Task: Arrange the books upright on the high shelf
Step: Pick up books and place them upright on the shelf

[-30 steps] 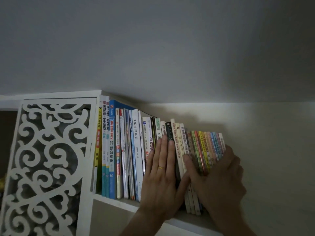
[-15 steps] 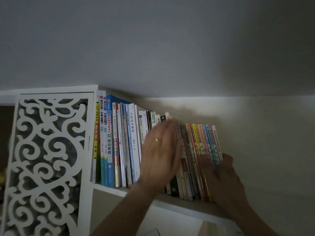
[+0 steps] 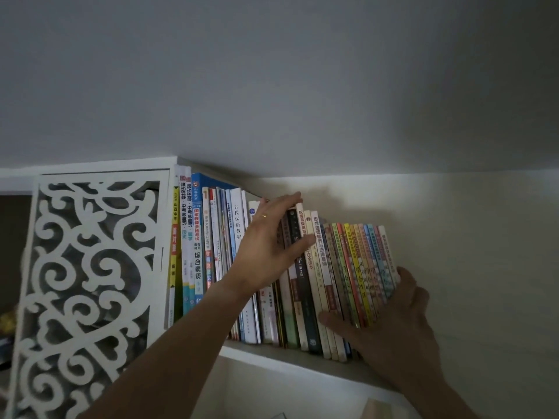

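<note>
Books (image 3: 302, 267) lean slightly, both hands gripping them: left (image 3: 272, 246) atop, right (image 3: 390, 322) beside.

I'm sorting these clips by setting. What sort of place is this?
Probably a room in a home, perhaps a study or bedroom. A high white shelf close under the ceiling carries a row of Chinese textbooks and thin colourful books, beside a white carved lattice panel.
</note>
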